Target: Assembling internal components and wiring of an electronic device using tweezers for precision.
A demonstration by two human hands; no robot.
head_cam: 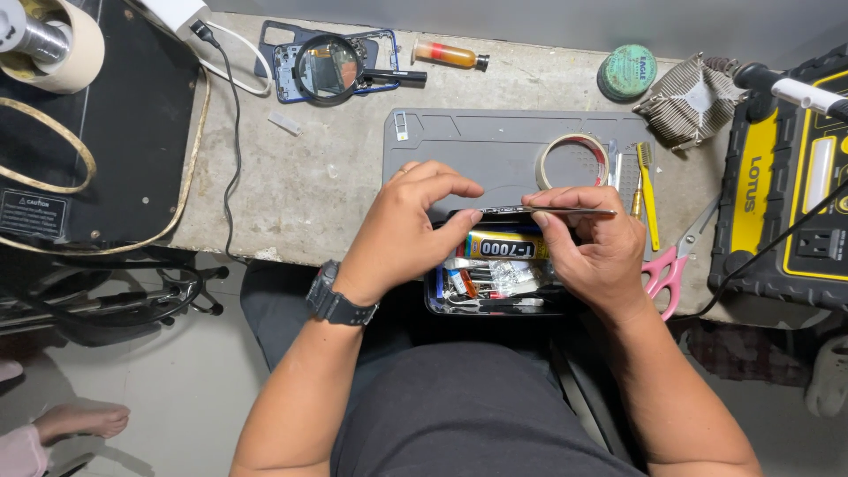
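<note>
While both hands [508, 225] pinch tweezers [565, 211], tool tray [433, 296] below, tape roll [574, 161], scissors [676, 261] beside.

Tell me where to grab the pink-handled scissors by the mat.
Take the pink-handled scissors at the handle loops, coming from the near table edge. The loops lie toward the person beside the right hand; the blades point away toward the yellow-and-black power unit, so the handles are probably easiest.

Concrete bench [309, 190]: grey mat [495, 146] beyond the hands, scissors [673, 261] right of them, magnifier [331, 69] far-left.
</note>
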